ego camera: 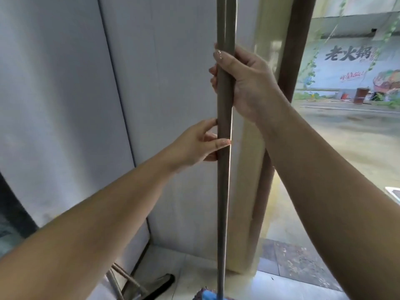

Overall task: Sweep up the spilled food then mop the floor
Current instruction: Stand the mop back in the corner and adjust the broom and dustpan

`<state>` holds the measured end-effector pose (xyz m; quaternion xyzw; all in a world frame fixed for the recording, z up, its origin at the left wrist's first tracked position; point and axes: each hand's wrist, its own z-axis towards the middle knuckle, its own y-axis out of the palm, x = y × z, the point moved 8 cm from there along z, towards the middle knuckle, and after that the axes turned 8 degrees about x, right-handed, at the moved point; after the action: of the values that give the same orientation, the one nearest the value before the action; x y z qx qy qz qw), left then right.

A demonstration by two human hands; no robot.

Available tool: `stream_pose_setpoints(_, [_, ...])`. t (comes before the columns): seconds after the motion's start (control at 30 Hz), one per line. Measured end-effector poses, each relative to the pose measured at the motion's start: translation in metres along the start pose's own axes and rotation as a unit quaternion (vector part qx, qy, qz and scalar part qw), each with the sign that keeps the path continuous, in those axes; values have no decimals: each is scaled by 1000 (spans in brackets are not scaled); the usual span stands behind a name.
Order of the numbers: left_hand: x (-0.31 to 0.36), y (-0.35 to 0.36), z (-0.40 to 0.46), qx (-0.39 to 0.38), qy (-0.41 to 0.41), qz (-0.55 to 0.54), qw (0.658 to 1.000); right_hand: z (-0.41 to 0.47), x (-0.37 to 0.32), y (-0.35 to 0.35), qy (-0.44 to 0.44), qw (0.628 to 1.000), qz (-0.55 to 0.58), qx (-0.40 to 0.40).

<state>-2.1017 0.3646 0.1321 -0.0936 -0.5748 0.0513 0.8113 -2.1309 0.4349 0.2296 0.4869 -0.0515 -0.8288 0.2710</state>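
Observation:
A long grey metal mop handle stands upright in the middle of the head view. Its blue and purple mop head shows at the bottom edge, on the pale tiled floor. My right hand grips the handle high up, fingers wrapped around it. Lower down, my left hand holds the handle with thumb and fingertips curled round it. No spilled food is in sight.
A grey panelled wall fills the left side. Behind the handle stands a brown door frame, with an open doorway to a wet street on the right. Other tool handles and a dark brush lean at the lower left.

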Motion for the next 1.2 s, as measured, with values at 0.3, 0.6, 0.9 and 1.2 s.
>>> stream_pose_setpoints(0.3, [-36, -91, 92, 90, -13, 85, 992, 113, 74, 32, 8, 994, 54, -97])
stream_pose_setpoints(0.6, [-57, -188, 160, 128, 3, 131, 983, 201, 126, 89, -13, 985, 80, -153])
stream_pose_setpoints(0.9, [-75, -273, 223, 124, 25, 112, 986, 275, 167, 134, -42, 984, 74, -157])
stream_pose_setpoints(1.2, [-134, -310, 222, 173, -46, 135, 975, 286, 244, 145, -1, 985, 71, -157])
